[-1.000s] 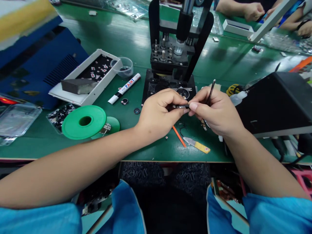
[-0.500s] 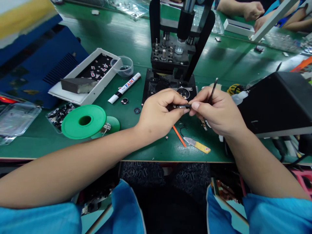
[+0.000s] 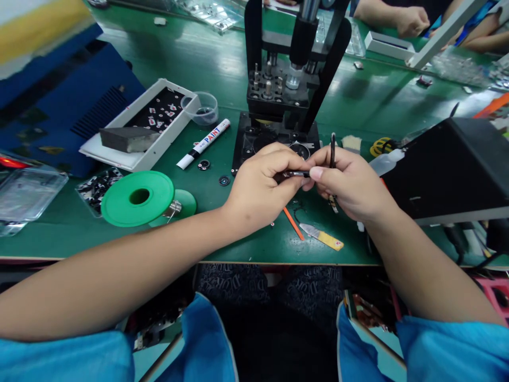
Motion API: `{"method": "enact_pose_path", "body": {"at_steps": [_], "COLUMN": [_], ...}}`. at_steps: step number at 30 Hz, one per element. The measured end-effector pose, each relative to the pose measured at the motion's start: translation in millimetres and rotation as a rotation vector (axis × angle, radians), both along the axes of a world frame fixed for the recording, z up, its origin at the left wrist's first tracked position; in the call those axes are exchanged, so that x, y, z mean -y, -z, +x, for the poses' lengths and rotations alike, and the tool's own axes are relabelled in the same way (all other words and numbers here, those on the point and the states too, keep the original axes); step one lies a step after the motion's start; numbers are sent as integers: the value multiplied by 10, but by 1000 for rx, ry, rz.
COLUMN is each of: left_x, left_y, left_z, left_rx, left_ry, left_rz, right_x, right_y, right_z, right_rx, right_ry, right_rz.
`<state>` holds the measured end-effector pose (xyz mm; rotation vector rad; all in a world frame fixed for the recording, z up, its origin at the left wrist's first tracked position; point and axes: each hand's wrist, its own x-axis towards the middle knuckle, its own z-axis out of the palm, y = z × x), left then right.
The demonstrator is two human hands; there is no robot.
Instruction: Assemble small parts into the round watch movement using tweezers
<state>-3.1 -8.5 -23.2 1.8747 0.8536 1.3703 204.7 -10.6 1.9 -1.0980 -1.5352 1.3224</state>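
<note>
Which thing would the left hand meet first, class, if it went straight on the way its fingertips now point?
The left hand would most likely meet the right hand, whose fingertips are at the far end of the small dark part it pinches; any slight gap in depth is unclear.

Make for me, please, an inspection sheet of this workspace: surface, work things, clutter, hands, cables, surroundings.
Surface: green table, glossy, small round parts lying loose.
Work things: dark part pinched between both hands; press standing beyond them.
Clutter: marker, green spool and white tray at left; orange stick and yellow-handled blade near the front edge.
Hands: left hand grips the part; right hand touches it and also holds a thin tool.
Cables: black cable at lower right; ends unclear.
Surroundings: another person's hand at upper right; blue machine at left.
</note>
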Motion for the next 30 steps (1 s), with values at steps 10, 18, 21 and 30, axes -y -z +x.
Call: {"method": "enact_pose_path", "body": {"at_steps": [10,18,21,30], "left_x": [-17,-29,-22,-30], "left_y": [16,5,-1,7], "left_z": [-10,1,4,-5], "left_rx": [46,70,66,100], "left_ry": [61,54,68,104], "left_rz": [-59,-109,-96,-130], "right_x": [7,8,4,1], "right_y": [-34,-16,-16,-22], "right_z": [10,12,2,31], "right_rx": [11,7,21,2], "right_ry": [16,31,27,4], "right_rz": [15,-3,30,6]}}
